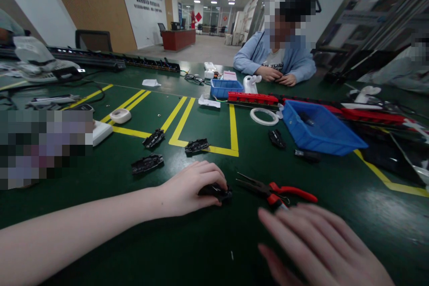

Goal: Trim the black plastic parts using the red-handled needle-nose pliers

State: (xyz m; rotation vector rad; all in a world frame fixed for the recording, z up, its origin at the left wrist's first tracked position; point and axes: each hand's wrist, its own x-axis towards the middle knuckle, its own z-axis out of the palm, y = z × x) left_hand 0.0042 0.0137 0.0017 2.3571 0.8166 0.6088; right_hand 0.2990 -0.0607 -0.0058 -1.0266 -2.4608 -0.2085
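Note:
My left hand (191,187) lies on the dark green table (134,232), its fingers closed over a small black plastic part (217,192). Red-handled needle-nose pliers (275,190) lie just to the right of that part, jaws pointing left. My right hand (311,241) hovers near the front edge with its fingers spread and nothing in it, close to the pliers' handles. Three similar black parts (147,164) (153,138) (197,145) lie farther back on the left and middle. Another black part (276,138) lies beside the blue bin.
A blue bin (318,132) stands to the right, a smaller blue bin (226,88) farther back. A white tape ring (264,116), a white tape roll (120,116) and long red strips (253,97) lie around. Across the table a person in a blue jacket (278,60) works.

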